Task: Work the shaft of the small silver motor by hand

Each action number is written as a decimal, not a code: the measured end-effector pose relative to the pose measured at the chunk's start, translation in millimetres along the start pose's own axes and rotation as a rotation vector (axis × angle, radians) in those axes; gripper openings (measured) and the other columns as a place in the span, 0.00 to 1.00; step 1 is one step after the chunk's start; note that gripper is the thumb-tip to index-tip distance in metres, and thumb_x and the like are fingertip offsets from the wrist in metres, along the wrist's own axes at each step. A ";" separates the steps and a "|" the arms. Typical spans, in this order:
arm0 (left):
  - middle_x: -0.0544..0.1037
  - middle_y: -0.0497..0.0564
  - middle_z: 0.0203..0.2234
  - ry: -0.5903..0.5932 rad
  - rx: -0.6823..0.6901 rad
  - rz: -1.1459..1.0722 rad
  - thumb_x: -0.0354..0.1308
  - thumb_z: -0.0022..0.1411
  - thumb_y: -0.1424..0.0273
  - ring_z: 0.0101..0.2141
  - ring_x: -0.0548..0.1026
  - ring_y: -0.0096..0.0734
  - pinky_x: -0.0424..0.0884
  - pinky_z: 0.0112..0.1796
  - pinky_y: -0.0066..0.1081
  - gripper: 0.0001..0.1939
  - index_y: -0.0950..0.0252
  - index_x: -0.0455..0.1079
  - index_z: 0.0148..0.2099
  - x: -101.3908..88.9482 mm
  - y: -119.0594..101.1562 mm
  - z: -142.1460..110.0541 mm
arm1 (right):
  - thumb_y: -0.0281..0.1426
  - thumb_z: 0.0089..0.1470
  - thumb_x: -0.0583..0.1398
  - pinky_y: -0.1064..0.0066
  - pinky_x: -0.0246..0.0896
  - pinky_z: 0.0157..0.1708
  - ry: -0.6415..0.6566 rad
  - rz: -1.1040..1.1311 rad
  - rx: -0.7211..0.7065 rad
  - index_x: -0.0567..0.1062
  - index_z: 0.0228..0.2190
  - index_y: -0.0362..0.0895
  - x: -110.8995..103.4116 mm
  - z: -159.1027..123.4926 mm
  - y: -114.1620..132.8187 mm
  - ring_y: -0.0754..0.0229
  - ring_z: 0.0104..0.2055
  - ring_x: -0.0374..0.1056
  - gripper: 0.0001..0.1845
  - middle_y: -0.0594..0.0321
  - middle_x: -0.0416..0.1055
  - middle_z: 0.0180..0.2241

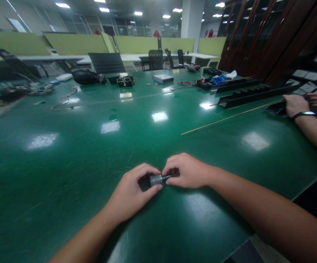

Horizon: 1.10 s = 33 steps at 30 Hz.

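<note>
- While both hands rest near the green table [65, 153]'s near edge, left hand [132, 195] pinches small metal cylinder [156, 179].
- Right hand [187, 171] closed on its dark end.

A broad, glossy dark-green worktop [73, 164] fills the room's middle, mirroring the ceiling lights. A long thin brass-coloured rod [229, 117] lies slantwise on its right half, near long black plastic trays [254, 94]. Further back rest a flat white box [163, 78], a black rounded bag [85, 77] and a loose pale cable [63, 101].
</note>
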<state>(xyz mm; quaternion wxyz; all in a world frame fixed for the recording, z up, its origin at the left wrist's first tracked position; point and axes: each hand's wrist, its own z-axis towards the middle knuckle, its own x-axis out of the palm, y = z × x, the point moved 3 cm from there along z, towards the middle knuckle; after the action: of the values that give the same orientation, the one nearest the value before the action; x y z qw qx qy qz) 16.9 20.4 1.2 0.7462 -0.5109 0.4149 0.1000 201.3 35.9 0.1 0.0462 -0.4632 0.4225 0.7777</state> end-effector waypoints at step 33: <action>0.78 0.50 0.38 0.001 -0.002 0.003 0.63 0.58 0.69 0.39 0.76 0.36 0.70 0.42 0.33 0.09 0.61 0.74 0.42 0.8 -0.2 0.7 | 0.30 0.50 0.65 0.75 0.60 0.31 0.138 0.063 0.148 0.81 0.34 0.41 -15.9 -5.0 -13.2 0.65 0.31 0.69 0.08 0.62 0.76 0.31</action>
<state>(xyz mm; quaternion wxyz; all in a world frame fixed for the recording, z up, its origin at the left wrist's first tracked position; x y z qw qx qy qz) 17.8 20.7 0.9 0.7452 -0.5111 0.4161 0.1013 219.8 45.9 3.1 0.0266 -0.4975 0.4954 0.7116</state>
